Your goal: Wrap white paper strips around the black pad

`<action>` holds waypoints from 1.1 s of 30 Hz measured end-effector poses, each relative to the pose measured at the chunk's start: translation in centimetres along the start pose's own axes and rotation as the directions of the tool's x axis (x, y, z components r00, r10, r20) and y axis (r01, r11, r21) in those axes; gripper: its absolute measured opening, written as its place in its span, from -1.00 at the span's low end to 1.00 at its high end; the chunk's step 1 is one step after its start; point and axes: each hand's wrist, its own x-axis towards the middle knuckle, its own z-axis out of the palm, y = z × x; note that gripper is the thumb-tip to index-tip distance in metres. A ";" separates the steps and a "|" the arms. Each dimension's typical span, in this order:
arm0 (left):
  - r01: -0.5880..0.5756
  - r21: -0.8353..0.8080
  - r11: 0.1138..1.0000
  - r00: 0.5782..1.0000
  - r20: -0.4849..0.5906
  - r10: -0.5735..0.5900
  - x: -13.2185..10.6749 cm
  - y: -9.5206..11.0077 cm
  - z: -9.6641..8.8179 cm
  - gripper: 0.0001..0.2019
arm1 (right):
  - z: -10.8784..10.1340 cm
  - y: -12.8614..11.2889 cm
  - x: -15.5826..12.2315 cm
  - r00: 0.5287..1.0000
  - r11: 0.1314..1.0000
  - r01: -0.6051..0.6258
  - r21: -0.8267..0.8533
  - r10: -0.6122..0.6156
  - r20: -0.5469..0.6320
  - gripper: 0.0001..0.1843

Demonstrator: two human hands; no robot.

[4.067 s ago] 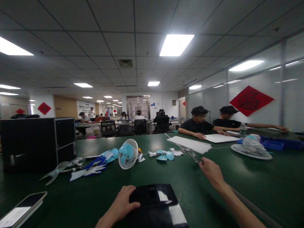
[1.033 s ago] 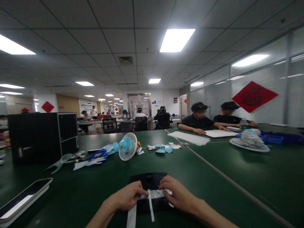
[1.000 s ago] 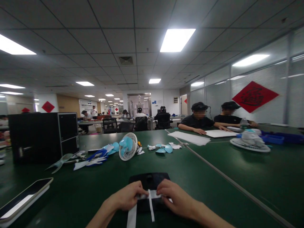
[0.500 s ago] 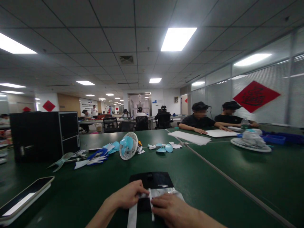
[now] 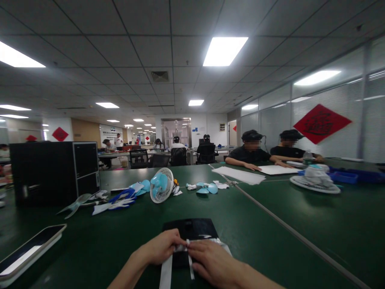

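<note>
In front of me on the green table lies a flat black panel (image 5: pixel 197 226), partly hidden by my hands. My left hand (image 5: pixel 162 245) is curled over its left side, index finger pointing right. A wide white strip (image 5: pixel 166 275) runs from under this hand toward me, and the fingers appear closed on it. My right hand (image 5: pixel 212 259) lies flat, its fingertips pressing beside a narrow white strip (image 5: pixel 190 263). Shiny silvery film (image 5: pixel 225 247) shows beyond the right hand's knuckles. The two hands' fingertips nearly meet at the top of the narrow strip.
A phone (image 5: pixel 33 251) lies at the left, before a black computer case (image 5: pixel 45 174). Farther back are a small fan (image 5: pixel 161 184), blue-white gloves (image 5: pixel 118 200) and blue fan blades (image 5: pixel 207 188). Two people sit at the right, near a white plate-like cover (image 5: pixel 315 184).
My right hand has slid slightly left and away from me, bringing its fingertips to the left index finger. The left hand stays almost in place.
</note>
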 end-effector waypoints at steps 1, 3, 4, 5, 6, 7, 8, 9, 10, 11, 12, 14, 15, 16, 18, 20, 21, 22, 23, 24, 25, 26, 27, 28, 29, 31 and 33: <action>0.006 -0.003 1.000 1.000 -0.001 -0.006 0.0 0.0 0.0 -0.55 | 0.2 0.1 0.2 1.000 1.000 -0.015 -0.009 0.015 -0.004 -0.57; 0.018 -0.007 1.000 1.000 0.003 -0.018 0.1 -0.1 0.0 -0.57 | 0.7 0.3 0.4 0.999 0.999 -0.043 -0.026 0.043 -0.008 -0.55; 0.023 -0.009 1.000 1.000 0.007 -0.023 0.1 -0.2 0.0 -0.57 | 1.0 0.4 0.5 0.998 0.998 -0.054 -0.034 0.054 -0.010 -0.54; 0.026 -0.009 1.000 1.000 0.009 -0.026 0.1 -0.2 0.0 -0.57 | 1.3 0.5 0.6 0.998 0.997 -0.063 -0.042 0.062 -0.015 -0.54; 0.027 -0.010 1.000 1.000 0.011 -0.027 0.1 -0.2 0.0 -0.57 | 1.5 0.6 0.6 0.998 0.997 -0.067 -0.048 0.066 -0.019 -0.53; 0.026 -0.010 1.000 1.000 0.010 -0.026 0.1 -0.2 0.0 -0.56 | 1.6 0.6 0.6 0.998 0.996 -0.066 -0.051 0.066 -0.019 -0.51; 0.024 -0.009 1.000 1.000 0.006 -0.024 0.0 -0.1 -0.1 -0.57 | 1.6 0.7 0.6 0.998 0.997 -0.061 -0.049 0.060 -0.013 -0.48; 0.023 -0.006 1.000 1.000 0.001 -0.023 0.0 0.0 -0.1 -0.57 | 1.5 0.6 0.4 0.999 0.998 -0.053 -0.042 0.053 -0.003 -0.44; 0.024 -0.003 1.000 1.000 -0.003 -0.024 -0.1 0.0 -0.2 -0.58 | 1.2 0.6 0.3 0.999 0.999 -0.045 -0.030 0.045 0.009 -0.42; 0.024 0.002 1.000 1.000 -0.005 -0.024 -0.3 0.1 -0.3 -0.59 | 0.9 0.5 0.1 0.999 0.999 -0.038 -0.015 0.038 0.022 -0.41; 0.026 0.008 1.000 1.000 -0.004 -0.026 -0.4 0.2 -0.4 -0.60 | 0.6 0.5 -0.2 0.999 0.999 -0.033 -0.001 0.033 0.032 -0.41; 0.035 0.024 0.999 0.999 0.007 -0.035 -0.6 0.3 -0.6 -0.62 | -0.2 0.4 -0.7 0.999 0.999 -0.034 0.019 0.033 0.037 -0.43; 0.039 0.033 0.999 0.999 0.015 -0.040 -0.7 0.2 -0.7 -0.63 | -0.6 0.3 -1.0 0.999 0.999 -0.038 0.024 0.037 0.040 -0.44; 0.044 0.044 0.998 0.999 0.020 -0.045 -0.8 0.2 -0.8 -0.63 | -1.0 0.3 -1.3 0.998 0.999 -0.044 0.028 0.042 0.044 -0.45; 0.053 0.072 0.996 0.998 0.024 -0.054 -0.9 0.0 -0.8 -0.64 | -1.5 0.4 -1.9 0.997 0.998 -0.059 0.036 0.057 0.051 -0.48; 0.055 0.103 0.993 0.998 0.020 -0.058 -0.9 -0.1 -0.7 -0.67 | -1.9 0.6 -2.4 0.996 0.996 -0.077 0.048 0.074 0.054 -0.49; 0.055 0.117 0.992 0.998 0.014 -0.057 -1.0 0.0 -0.7 -0.69 | -2.1 0.7 -2.6 0.995 0.995 -0.086 0.055 0.083 0.053 -0.50; 0.055 0.127 0.990 0.998 0.007 -0.056 -1.1 0.0 -0.7 -0.71 | -2.2 0.9 -2.9 0.994 0.993 -0.097 0.061 0.094 0.050 -0.51; 0.055 0.133 0.990 0.998 -0.002 -0.055 -1.3 0.1 -0.7 -0.72 | -2.4 1.0 -3.1 0.993 0.992 -0.110 0.065 0.107 0.047 -0.52; 0.057 0.134 0.989 0.998 -0.012 -0.055 -1.6 0.3 -0.8 -0.72 | -2.5 1.1 -3.4 0.992 0.990 -0.125 0.067 0.122 0.043 -0.53; 0.058 0.130 0.990 0.998 -0.022 -0.056 -1.9 0.5 -0.9 -0.72 | -2.6 1.3 -3.6 0.990 0.988 -0.140 0.066 0.138 0.039 -0.54; 0.059 0.123 0.991 0.998 -0.028 -0.056 -2.3 0.7 -1.0 -0.71 | -2.7 1.4 -3.8 0.987 0.986 -0.155 0.064 0.153 0.037 -0.54; 0.060 0.114 0.992 0.998 -0.029 -0.057 -2.8 0.9 -1.1 -0.70 | -2.8 1.5 -4.0 0.985 0.984 -0.168 0.061 0.166 0.038 -0.53; 0.058 0.105 0.993 0.998 -0.026 -0.056 -3.3 1.0 -1.2 -0.70 | -2.9 1.6 -4.3 0.984 0.983 -0.174 0.057 0.172 0.041 -0.53; 0.058 0.097 0.994 0.998 -0.024 -0.056 -3.9 1.1 -1.2 -0.70 | -2.9 1.7 -4.4 0.984 0.983 -0.174 0.052 0.172 0.043 -0.52; 0.061 0.084 0.995 0.998 -0.033 -0.059 -4.8 1.0 -1.1 -0.70 | -2.9 1.8 -4.6 0.986 0.986 -0.162 0.041 0.161 0.041 -0.52; 0.070 0.077 0.995 0.996 -0.054 -0.066 -5.2 0.8 -0.6 -0.69 | -2.7 1.9 -4.4 0.987 0.987 -0.157 0.020 0.156 0.027 -0.53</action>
